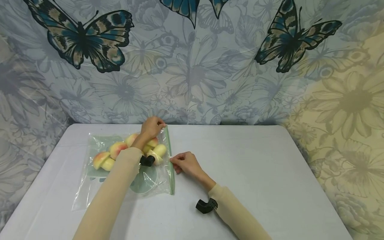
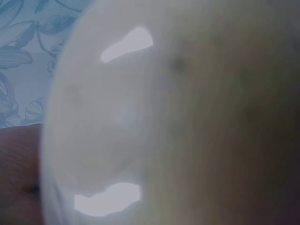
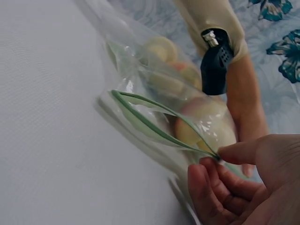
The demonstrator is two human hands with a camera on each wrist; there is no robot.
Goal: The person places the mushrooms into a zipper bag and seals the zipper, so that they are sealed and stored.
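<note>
A clear zip-lock bag point(image 1: 81, 193) with a green zip strip point(image 1: 172, 181) lies on the table, its mouth toward the right. Inside are several yellow, pink-blushed fruit-like pieces point(image 1: 117, 149). My left hand point(image 1: 151, 128) reaches across the bag and pinches the far corner at the strip. My right hand point(image 1: 187, 163) pinches the strip about midway between thumb and forefinger. In the right wrist view, the strip point(image 3: 150, 124) gapes in a loop beyond the right fingertips point(image 3: 229, 153). A pale, blurred surface point(image 2: 117, 117) fills most of the left wrist view, beside part of the left hand point(image 2: 18, 173).
A white-covered table point(image 1: 240, 166) carries the bag on its left half. Behind it hangs a fabric backdrop point(image 1: 195, 83) with butterflies and flowers. Black wrist cameras point(image 1: 207, 206) sit on both sleeves. A pale green round shape point(image 1: 144, 181) shows through the bag.
</note>
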